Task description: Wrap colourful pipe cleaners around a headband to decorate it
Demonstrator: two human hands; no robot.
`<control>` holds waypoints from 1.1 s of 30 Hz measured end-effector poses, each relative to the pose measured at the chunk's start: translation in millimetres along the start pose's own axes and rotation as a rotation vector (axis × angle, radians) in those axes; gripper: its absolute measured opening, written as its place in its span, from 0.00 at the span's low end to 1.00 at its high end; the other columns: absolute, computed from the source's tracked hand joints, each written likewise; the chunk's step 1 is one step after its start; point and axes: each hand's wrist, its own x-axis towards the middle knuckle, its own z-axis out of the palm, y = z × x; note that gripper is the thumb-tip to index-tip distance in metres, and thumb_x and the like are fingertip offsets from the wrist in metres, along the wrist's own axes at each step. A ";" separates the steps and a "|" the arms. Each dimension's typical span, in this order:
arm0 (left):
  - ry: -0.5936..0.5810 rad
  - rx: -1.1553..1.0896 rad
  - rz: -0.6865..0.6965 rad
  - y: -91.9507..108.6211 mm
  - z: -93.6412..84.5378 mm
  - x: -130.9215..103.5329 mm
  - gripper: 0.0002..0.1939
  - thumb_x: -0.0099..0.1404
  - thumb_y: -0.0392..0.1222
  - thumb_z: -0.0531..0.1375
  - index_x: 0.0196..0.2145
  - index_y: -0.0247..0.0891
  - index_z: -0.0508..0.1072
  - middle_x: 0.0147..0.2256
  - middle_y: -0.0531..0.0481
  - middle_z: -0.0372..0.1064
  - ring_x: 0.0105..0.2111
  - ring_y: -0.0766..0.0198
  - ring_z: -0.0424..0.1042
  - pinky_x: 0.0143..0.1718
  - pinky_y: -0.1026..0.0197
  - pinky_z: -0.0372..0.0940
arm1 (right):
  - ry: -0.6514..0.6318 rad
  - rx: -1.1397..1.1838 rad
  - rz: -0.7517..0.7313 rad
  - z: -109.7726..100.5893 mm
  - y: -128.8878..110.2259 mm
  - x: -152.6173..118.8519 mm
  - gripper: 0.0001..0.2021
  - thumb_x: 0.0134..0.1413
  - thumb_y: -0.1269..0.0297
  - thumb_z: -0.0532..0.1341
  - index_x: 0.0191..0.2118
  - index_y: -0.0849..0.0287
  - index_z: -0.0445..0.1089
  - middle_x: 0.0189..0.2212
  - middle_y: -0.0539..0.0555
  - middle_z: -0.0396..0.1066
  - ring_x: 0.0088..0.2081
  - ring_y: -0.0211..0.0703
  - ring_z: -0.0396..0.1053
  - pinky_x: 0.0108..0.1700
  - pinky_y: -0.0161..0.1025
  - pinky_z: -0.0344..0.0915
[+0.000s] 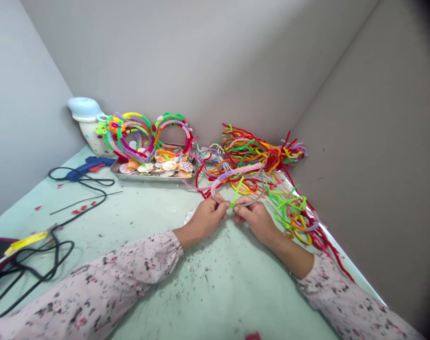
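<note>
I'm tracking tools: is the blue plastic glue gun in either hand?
No, the blue plastic glue gun lies on the pale green tabletop, apart from the left hand and right hand.

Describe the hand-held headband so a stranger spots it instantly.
On the pale green table, find the left grip and the right grip. Arching from them is the headband, fuzzy pink and purple along the top. Unlike the headbands grouped by the metal tray, it shows a thin grey side.
</note>
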 end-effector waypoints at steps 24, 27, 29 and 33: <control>-0.025 0.022 0.004 0.2 -0.4 -0.1 0.14 0.65 0.47 0.51 0.25 0.36 0.63 0.19 0.57 0.60 0.17 0.72 0.58 0.21 0.67 0.54 | -0.020 0.041 0.024 -0.2 -1.6 0.2 0.03 0.46 0.65 0.58 0.28 0.59 0.66 0.16 0.46 0.65 0.21 0.36 0.61 0.26 0.34 0.58; -0.023 0.024 0.007 -2.1 0.1 0.1 0.13 0.65 0.47 0.51 0.27 0.37 0.62 0.19 0.57 0.61 0.17 0.72 0.58 0.21 0.68 0.54 | -0.031 0.034 0.013 -0.5 -3.4 -0.3 0.03 0.46 0.66 0.57 0.27 0.59 0.65 0.16 0.46 0.65 0.20 0.36 0.61 0.26 0.34 0.58; -0.021 0.033 0.008 -3.6 0.3 0.2 0.13 0.65 0.48 0.51 0.27 0.37 0.63 0.19 0.57 0.61 0.17 0.72 0.58 0.21 0.67 0.54 | -0.038 0.035 0.009 -0.4 -4.6 -0.4 0.03 0.45 0.66 0.57 0.26 0.59 0.65 0.15 0.46 0.65 0.20 0.36 0.61 0.25 0.34 0.58; -0.020 0.049 0.009 -3.7 0.1 -0.1 0.14 0.65 0.48 0.51 0.26 0.37 0.63 0.19 0.57 0.61 0.17 0.72 0.58 0.22 0.67 0.54 | -0.040 0.042 0.014 0.0 -4.7 0.0 0.03 0.45 0.66 0.57 0.26 0.59 0.65 0.15 0.47 0.65 0.20 0.36 0.61 0.25 0.34 0.58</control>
